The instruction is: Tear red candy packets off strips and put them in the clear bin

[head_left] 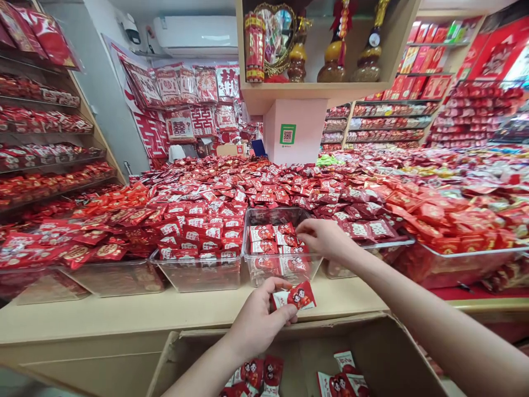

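Note:
My left hand grips a small red-and-white candy packet printed with two cartoon figures, between thumb and fingers. It hovers above the near edge of an open cardboard box. Several similar packets lie at the bottom of that box. Over the right side of a clear plastic bin, my right hand is closed, its fingertips at a packet in the back row. Packets stand in neat rows in this bin, below the level of the neighbouring heaps.
Left of it, another clear bin is heaped with red packets. Dark red packets fill the bin on the right. A wooden display shelf overhangs the counter, above a white pillar. Stocked racks line the left wall.

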Demonstrator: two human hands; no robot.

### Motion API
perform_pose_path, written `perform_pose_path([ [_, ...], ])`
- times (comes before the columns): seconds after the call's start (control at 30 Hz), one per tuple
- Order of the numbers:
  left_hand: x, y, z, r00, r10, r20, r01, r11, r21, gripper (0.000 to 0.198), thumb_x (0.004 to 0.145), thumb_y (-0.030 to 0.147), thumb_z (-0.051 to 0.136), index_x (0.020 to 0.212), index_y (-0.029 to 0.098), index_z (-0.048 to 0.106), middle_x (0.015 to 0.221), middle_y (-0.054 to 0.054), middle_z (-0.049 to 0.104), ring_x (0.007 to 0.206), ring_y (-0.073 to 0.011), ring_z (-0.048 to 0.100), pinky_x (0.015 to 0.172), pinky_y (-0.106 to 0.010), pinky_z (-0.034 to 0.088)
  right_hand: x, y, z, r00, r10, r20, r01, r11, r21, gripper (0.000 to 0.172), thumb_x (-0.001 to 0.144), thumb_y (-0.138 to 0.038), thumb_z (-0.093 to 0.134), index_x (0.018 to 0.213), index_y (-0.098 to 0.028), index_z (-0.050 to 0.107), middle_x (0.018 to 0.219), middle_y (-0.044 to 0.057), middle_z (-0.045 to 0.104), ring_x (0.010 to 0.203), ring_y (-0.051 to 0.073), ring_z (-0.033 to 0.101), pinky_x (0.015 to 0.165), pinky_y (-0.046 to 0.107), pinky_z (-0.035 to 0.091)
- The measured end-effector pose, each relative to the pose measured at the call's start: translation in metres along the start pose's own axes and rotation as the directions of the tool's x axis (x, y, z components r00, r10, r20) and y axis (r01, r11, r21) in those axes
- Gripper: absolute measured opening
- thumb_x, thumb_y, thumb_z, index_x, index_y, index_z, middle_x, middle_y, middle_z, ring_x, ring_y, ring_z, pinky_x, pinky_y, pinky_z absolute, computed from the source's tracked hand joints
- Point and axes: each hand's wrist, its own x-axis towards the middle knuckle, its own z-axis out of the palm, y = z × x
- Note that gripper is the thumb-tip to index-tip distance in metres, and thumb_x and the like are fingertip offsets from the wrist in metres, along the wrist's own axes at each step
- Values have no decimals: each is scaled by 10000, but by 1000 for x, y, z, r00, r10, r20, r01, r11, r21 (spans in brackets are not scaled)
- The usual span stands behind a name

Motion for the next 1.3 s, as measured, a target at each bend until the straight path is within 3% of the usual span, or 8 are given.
perform_pose_path([
  [0.17, -1, -2, -1, 1000, 12, 26, -13, 1000, 28, 247, 713, 189, 564, 947, 186, 484, 662, 27, 593, 617, -112, 566, 590, -233, 435, 43, 9, 28, 920, 21, 391, 112, 942, -315, 151, 574, -163, 610, 722, -153, 640, 729, 68, 657, 663, 183, 586, 527, 224, 367],
  [0.43, 0, -5, -2, 999, 24, 36, -26, 999, 33, 252, 708, 179, 556, 952, 189, 494, 642, 31, 581, 605, -115, 553, 595, -243, 425, 42, 9, 45, 865, 93, 493, 101, 930, -354, 177, 581, -136, 559, 748, -141, 619, 745, 76, 647, 674, 176, 581, 488, 202, 338],
  [0.6, 0, -2, -1, 999, 4, 35, -6, 999, 45, 243, 713, 169, 549, 948, 190, 493, 636, 30, 583, 601, -110, 547, 580, -227, 414, 45, 18, 50, 892, 98, 441, 30, 962, -273, 232, 576, -181, 585, 806, -155, 587, 786, 52, 640, 692, 162, 568, 518, 198, 354],
  [0.83, -1, -1, -1, 1000, -7, 29, 5, 997, 72, 240, 710, 178, 553, 943, 196, 501, 675, 23, 595, 636, -120, 567, 613, -246, 439, 46, 20, 54, 910, 104, 401, -33, 983, -180, 90, 606, -165, 580, 694, -155, 593, 722, 37, 641, 651, 141, 556, 527, 197, 351],
  [1.0, -1, 0, 0, 1000, -13, 12, 12, 1000, 12, 281, 696, 170, 565, 964, 197, 483, 713, 19, 601, 640, -122, 581, 610, -247, 454, 41, 10, 40, 999, -40, 22, 40, 998, 40, 127, 730, -244, 492, 718, -156, 583, 696, 25, 621, 616, 118, 527, 557, 203, 366],
  [1.13, 0, 0, 0, 1000, -2, -24, 1, 999, -43, 327, 685, 181, 590, 988, 200, 467, 727, 16, 609, 630, -116, 583, 597, -236, 456, 0, -10, 22, 963, -177, -204, 215, 959, 182, 154, 776, -277, 457, 762, -167, 563, 692, 9, 592, 602, 101, 499, 572, 201, 368],
  [1.2, 0, -1, 0, 999, 1, -38, -4, 998, -65, 347, 679, 184, 602, 998, 197, 464, 740, 10, 613, 635, -117, 583, 611, -243, 460, -31, -17, 21, 971, -172, -163, 206, 953, 220, 147, 771, -283, 468, 752, -168, 557, 675, 6, 575, 596, 101, 489, 567, 205, 366],
  [1.3, 0, -1, 0, 999, 23, -48, -27, 997, -69, 343, 668, 177, 616, 979, 193, 472, 746, 3, 613, 642, -122, 579, 623, -258, 468, -70, -16, 29, 999, -33, -22, 39, 929, 367, 182, 767, -331, 474, 750, -162, 540, 663, 8, 551, 584, 104, 473, 530, 207, 361],
])
